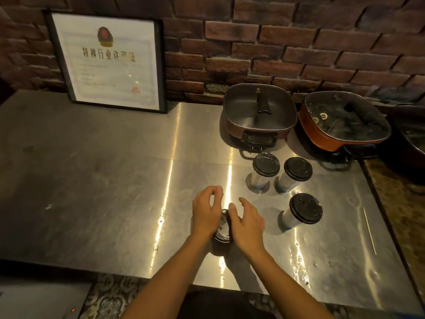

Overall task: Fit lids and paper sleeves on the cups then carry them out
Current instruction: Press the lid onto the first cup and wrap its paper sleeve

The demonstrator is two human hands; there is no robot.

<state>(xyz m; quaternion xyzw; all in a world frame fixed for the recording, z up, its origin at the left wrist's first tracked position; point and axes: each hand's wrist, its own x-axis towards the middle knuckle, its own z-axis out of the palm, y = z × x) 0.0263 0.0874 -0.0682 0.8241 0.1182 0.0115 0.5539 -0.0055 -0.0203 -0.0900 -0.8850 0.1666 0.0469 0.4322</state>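
Note:
A cup with a black lid (222,229) stands on the steel counter (115,192) between my hands. My left hand (205,212) presses on the lid's left side, and my right hand (247,223) rests on its right side with fingers spread. Most of the lid and the cup body are hidden under my palms. Three more clear cups with black lids stand to the right: one at the back left (264,169), one at the back right (294,173), and one nearer (302,211). No paper sleeves show.
Two lidded square electric pots (259,111) (345,120) sit at the back right by the brick wall, and a third dark pot (411,139) is at the right edge. A framed certificate (108,61) leans at the back left. A thin wooden stick (369,230) lies at the right.

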